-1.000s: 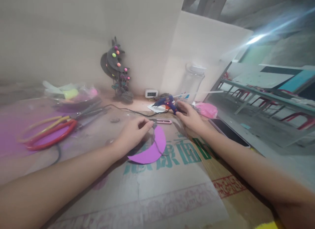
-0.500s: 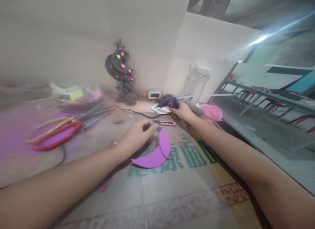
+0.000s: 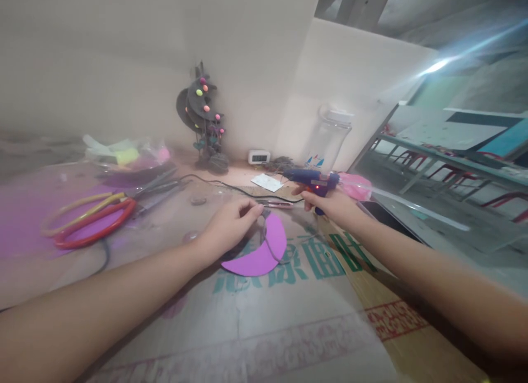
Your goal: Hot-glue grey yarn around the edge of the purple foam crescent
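Observation:
A purple crescent (image 3: 277, 237) with a grey cord (image 3: 270, 245) lying along it is pinched at its upper tip between the thumb and fingers of my left hand (image 3: 236, 221). My right hand (image 3: 324, 203) is wrapped round the handle of a blue hot glue gun (image 3: 311, 178), whose red light is lit and whose nozzle points left. A long clear glue stick (image 3: 421, 207) sticks out of its back. Below the gun lies a pink utility knife (image 3: 278, 204). A white slip of paper (image 3: 267, 182) is just left of the nozzle.
Red-and-yellow-handled scissors (image 3: 97, 221) lie on the left over purple sheet material. Behind stand a grey moon ornament with coloured balls (image 3: 202, 111), a small digital clock (image 3: 259, 157) and a clear bottle (image 3: 328, 141). A dark-screened device (image 3: 391, 223) sits at the right edge.
My right hand has lifted the glue gun off the white paper and brought it right and nearer to me. My left hand and the crescent have barely shifted.

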`<control>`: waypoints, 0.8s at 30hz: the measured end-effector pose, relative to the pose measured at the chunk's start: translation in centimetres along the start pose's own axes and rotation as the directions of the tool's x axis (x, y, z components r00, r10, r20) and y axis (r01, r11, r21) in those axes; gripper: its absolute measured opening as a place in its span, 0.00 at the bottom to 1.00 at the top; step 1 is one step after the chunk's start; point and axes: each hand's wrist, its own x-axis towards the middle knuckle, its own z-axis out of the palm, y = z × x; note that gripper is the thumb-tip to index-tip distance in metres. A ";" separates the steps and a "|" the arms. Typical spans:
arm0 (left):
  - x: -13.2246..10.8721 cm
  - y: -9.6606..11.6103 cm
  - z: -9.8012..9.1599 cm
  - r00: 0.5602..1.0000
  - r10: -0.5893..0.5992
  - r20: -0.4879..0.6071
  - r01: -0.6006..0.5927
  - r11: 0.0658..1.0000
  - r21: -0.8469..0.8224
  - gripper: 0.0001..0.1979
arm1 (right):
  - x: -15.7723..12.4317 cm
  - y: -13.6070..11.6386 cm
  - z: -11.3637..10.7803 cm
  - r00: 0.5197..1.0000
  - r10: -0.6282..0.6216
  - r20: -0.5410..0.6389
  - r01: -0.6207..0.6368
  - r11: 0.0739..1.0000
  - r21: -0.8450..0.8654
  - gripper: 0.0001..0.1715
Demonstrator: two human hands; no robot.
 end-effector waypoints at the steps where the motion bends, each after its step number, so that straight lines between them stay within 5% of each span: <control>1: 0.0 0.0 0.0 1.000 -0.011 0.008 0.011 1.000 -0.001 0.17 | -1.0 -0.2 -0.1 0.999 -0.035 0.013 0.034 0.998 0.044 0.20; 7: -0.2 0.1 -0.1 0.998 -0.064 0.015 0.064 0.998 -0.003 0.16 | -4.9 0.6 0.7 0.987 -0.142 -0.074 0.144 0.989 0.017 0.14; 10: -0.2 0.2 -0.1 0.998 -0.064 0.010 0.064 0.998 0.004 0.15 | -5.5 1.4 1.2 0.980 -0.198 -0.023 0.199 0.979 0.054 0.16; 15: -0.1 0.4 -0.1 0.998 -0.061 -0.010 0.060 0.998 -0.014 0.16 | -5.7 1.1 1.5 0.979 -0.128 0.162 0.109 0.987 0.118 0.16; 24: -0.1 0.7 -0.1 0.996 -0.084 -0.009 0.084 0.996 -0.023 0.15 | -5.7 0.5 1.8 0.992 -0.060 0.114 0.063 0.998 -0.027 0.18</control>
